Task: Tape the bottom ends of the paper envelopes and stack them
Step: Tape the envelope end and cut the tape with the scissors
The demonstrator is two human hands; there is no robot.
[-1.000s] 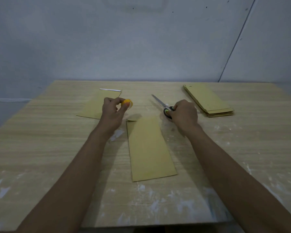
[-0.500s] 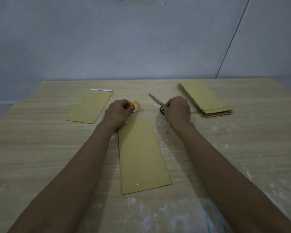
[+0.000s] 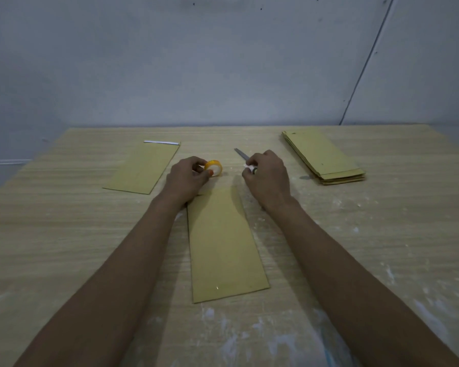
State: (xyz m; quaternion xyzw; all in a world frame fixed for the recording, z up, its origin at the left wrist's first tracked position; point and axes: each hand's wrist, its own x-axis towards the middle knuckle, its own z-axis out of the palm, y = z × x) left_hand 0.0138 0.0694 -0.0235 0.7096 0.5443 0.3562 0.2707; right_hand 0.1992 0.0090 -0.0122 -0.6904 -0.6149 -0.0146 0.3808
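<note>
A brown paper envelope lies lengthwise in front of me on the wooden table. Just past its far end, my left hand grips a small yellow tape roll between thumb and fingers. My right hand is curled over the handles of the scissors, whose blades point away to the left; the handles are mostly hidden. One envelope with a white strip at its far end lies at the left. A stack of envelopes sits at the right.
The table's back edge meets a grey wall. White powdery smears mark the near and right parts of the tabletop. Bare wood lies at the far left and far right.
My left hand has carried the tape roll rightward, from beside the left envelope to the far end of the middle one. My right hand stays on the scissors.
</note>
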